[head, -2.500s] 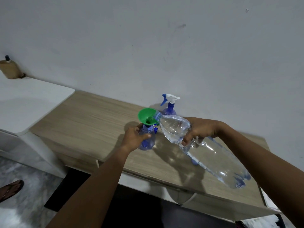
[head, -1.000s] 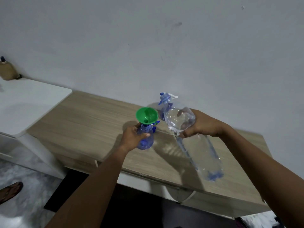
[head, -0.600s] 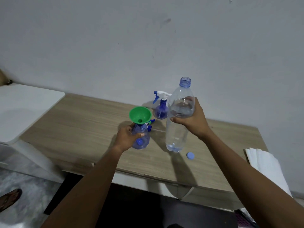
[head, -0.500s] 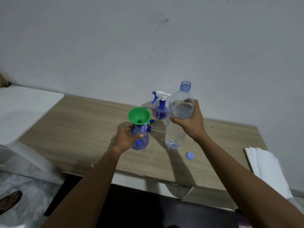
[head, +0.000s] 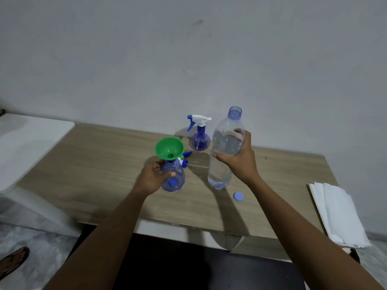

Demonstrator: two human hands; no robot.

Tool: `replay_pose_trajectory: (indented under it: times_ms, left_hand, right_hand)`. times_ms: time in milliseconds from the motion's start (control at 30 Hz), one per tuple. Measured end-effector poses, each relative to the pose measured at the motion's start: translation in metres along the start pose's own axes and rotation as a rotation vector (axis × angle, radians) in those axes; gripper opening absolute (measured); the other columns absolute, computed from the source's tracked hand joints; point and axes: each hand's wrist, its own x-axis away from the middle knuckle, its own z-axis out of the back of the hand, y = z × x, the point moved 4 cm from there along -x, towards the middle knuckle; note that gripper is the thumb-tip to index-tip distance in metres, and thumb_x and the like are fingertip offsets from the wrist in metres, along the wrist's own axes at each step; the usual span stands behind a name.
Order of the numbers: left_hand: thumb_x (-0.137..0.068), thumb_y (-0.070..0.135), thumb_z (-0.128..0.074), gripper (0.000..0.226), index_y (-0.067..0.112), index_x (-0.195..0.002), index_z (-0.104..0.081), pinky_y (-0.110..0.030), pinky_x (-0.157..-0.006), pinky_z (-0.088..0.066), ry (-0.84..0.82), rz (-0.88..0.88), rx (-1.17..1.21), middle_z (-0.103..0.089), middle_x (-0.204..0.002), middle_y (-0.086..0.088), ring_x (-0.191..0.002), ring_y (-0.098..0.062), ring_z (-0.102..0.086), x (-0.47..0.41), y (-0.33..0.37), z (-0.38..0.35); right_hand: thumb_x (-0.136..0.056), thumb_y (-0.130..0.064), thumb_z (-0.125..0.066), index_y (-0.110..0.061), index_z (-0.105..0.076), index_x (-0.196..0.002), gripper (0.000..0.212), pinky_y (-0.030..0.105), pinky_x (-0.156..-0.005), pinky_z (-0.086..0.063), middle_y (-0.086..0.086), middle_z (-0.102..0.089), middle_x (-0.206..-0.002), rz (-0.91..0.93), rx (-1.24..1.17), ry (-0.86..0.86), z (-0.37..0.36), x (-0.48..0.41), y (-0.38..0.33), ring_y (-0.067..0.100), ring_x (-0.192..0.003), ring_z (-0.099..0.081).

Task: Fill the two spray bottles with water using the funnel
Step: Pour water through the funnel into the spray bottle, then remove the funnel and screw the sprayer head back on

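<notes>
Both forearms bare to the frame edge; no sleeves, watch or rings visible. Left hand [head: 154, 176] and right hand [head: 240, 162] ungloved. Sandalled foot [head: 12, 261] at 8 o'clock.

water bottle [head: 225, 149] tipped upright from pouring, apparently set on table [head: 104, 164]

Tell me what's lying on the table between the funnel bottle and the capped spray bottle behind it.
In the head view, a detached spray head lies between the funnel-topped bottle and the capped spray bottle, its tube trailing right.
</notes>
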Motion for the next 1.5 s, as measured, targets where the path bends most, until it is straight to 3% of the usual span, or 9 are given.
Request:
replay_pose_trajectory:
  times_ms: [300,400,500,700,867,1000,1133,1267,1500]
  left_hand:
    - [-0.081,-0.011,-0.074,0.039,0.004,-0.116,-0.066,-0.019,-0.078,-0.055,-0.043,0.009,-0.047,-0.077,-0.091,0.014,-0.087,-0.001,-0.072,0.003,0.001,0.004]
    - [-0.081,-0.01,-0.074,0.039,0.013,-0.112,-0.068,-0.02,-0.081,-0.054,-0.048,-0.006,-0.085,-0.076,-0.098,0.013,-0.093,-0.003,-0.071,0.006,0.006,0.005]
    - [-0.081,-0.01,-0.074,0.042,0.02,-0.109,-0.068,-0.018,-0.081,-0.055,-0.072,-0.029,-0.102,-0.077,-0.1,0.013,-0.096,-0.004,-0.071,0.007,0.007,0.005]
    - [-0.079,-0.01,-0.076,0.043,0.022,-0.107,-0.07,-0.025,-0.089,-0.056,-0.154,-0.026,-0.105,-0.078,-0.103,0.009,-0.099,-0.009,-0.071,0.013,0.005,0.012]
    - [-0.074,0.029,-0.083,0.049,0.02,-0.12,-0.07,-0.05,-0.105,-0.049,-0.286,-0.028,-0.142,-0.073,-0.12,0.0,-0.117,-0.021,-0.066,0.01,-0.009,0.025]
    - [-0.08,0.028,-0.081,0.054,0.018,-0.13,-0.065,-0.052,-0.107,-0.048,-0.346,-0.038,-0.204,-0.069,-0.128,0.0,-0.123,-0.019,-0.063,0.005,-0.018,0.028]
    - [-0.084,0.011,-0.077,0.057,0.01,-0.138,-0.058,-0.035,-0.114,-0.043,-0.354,-0.018,-0.197,-0.063,-0.137,-0.001,-0.131,-0.013,-0.056,0.0,-0.024,0.027]
    - [-0.089,0.008,-0.072,0.055,0.012,-0.141,-0.054,0.005,-0.082,-0.039,-0.358,-0.068,-0.198,-0.058,-0.133,0.008,-0.123,-0.001,-0.051,0.0,-0.029,0.025]
    - [-0.081,0.021,-0.08,0.061,0.02,-0.138,-0.058,-0.023,-0.105,-0.045,-0.355,-0.063,-0.155,-0.066,-0.131,0.011,-0.125,0.0,-0.056,-0.001,-0.025,0.029]
  right_hand:
    - [-0.075,-0.033,-0.088,-0.032,-0.041,-0.14,0.081,0.034,-0.096,-0.052,-0.021,-0.057,-0.125,-0.044,-0.031,-0.034,-0.002,0.021,0.016,0.007,-0.113,-0.056]
    - [-0.073,-0.033,-0.09,-0.029,-0.045,-0.138,0.079,0.03,-0.092,-0.05,-0.011,-0.054,-0.134,-0.042,0.007,0.124,0.001,0.041,0.023,0.006,-0.114,-0.055]
    - [-0.076,-0.025,-0.087,-0.022,-0.057,-0.115,0.049,0.038,-0.076,-0.054,-0.004,-0.058,-0.107,0.081,0.035,0.345,-0.001,0.072,0.021,0.011,-0.09,-0.057]
    - [-0.084,-0.012,-0.081,-0.019,-0.067,-0.087,0.015,0.022,-0.064,-0.05,-0.006,-0.069,-0.081,0.141,-0.066,0.047,-0.054,0.075,0.003,0.01,-0.069,-0.065]
    - [-0.078,-0.01,-0.086,-0.018,-0.06,-0.133,0.061,0.027,-0.094,-0.055,-0.005,-0.069,-0.126,0.001,-0.261,-0.257,-0.097,0.059,-0.021,0.012,-0.112,-0.067]
    - [-0.07,-0.005,-0.09,-0.025,-0.046,-0.145,0.089,0.026,-0.105,-0.049,-0.007,-0.061,-0.138,-0.073,-0.302,-0.378,-0.121,0.053,-0.026,0.01,-0.128,-0.059]
    - [-0.068,-0.005,-0.089,-0.021,-0.046,-0.146,0.091,0.038,-0.109,-0.049,-0.001,-0.062,-0.139,-0.12,-0.353,-0.328,-0.13,0.054,-0.025,0.017,-0.13,-0.059]
    - [-0.067,-0.002,-0.087,-0.016,-0.05,-0.143,0.085,0.046,-0.111,-0.047,0.005,-0.064,-0.136,-0.131,-0.382,-0.237,-0.136,0.056,-0.027,0.022,-0.128,-0.061]
    - [-0.073,0.008,-0.08,-0.009,-0.047,-0.146,0.081,0.045,-0.112,-0.046,0.011,-0.061,-0.14,-0.142,-0.448,-0.227,-0.13,0.048,-0.041,0.025,-0.13,-0.059]
